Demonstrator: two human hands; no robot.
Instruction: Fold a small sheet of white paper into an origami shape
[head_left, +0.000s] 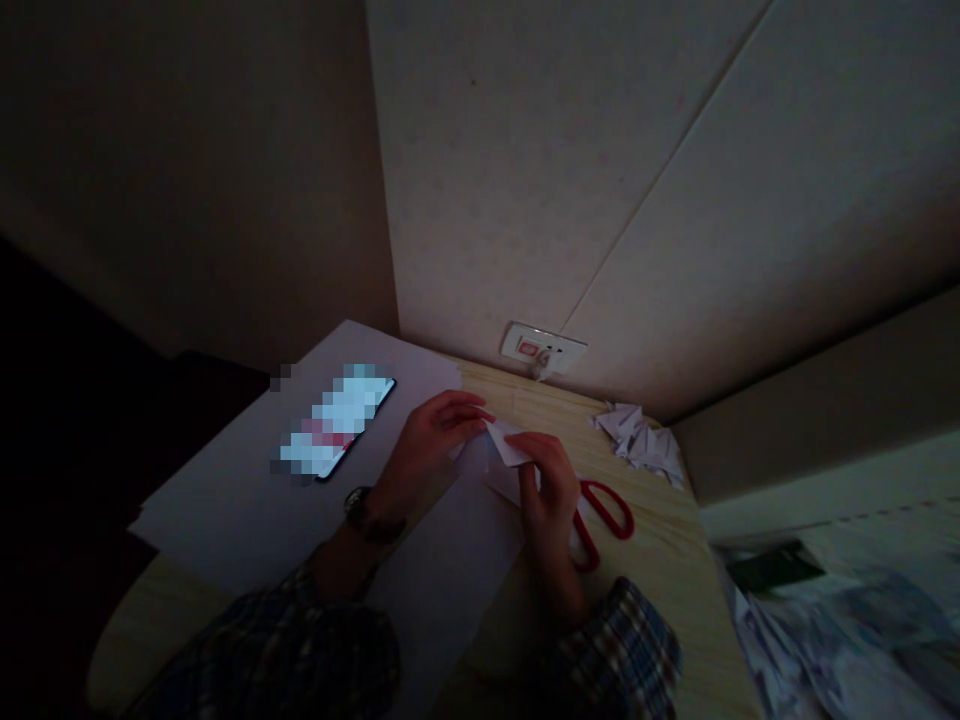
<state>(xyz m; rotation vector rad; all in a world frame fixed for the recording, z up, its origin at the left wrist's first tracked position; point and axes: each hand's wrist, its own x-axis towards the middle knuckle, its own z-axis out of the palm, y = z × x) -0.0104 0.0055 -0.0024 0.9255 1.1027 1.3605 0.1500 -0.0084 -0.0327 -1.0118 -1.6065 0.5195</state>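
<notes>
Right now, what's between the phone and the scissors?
The head view shows your left hand, the folded paper, then your right hand, with white sheets partly beneath.

The right hand (553,482) partly hides the red-handled scissors (628,518).

I had my left hand (435,442) and right hand (551,482) pretty close together, fingers (538,446) bent and pinching, forearms (339,574) angled inward.

- Apparently a room in a home; which room is unclear.
- A small wood-grain worktop (675,570) stands where two plain walls (525,180) meet, at its twelve o'clock.
- A domestic wall socket (517,343) with a plug (541,362) in it sits at one o'clock.
- A phone (337,420) lies at ten o'clock.
</notes>
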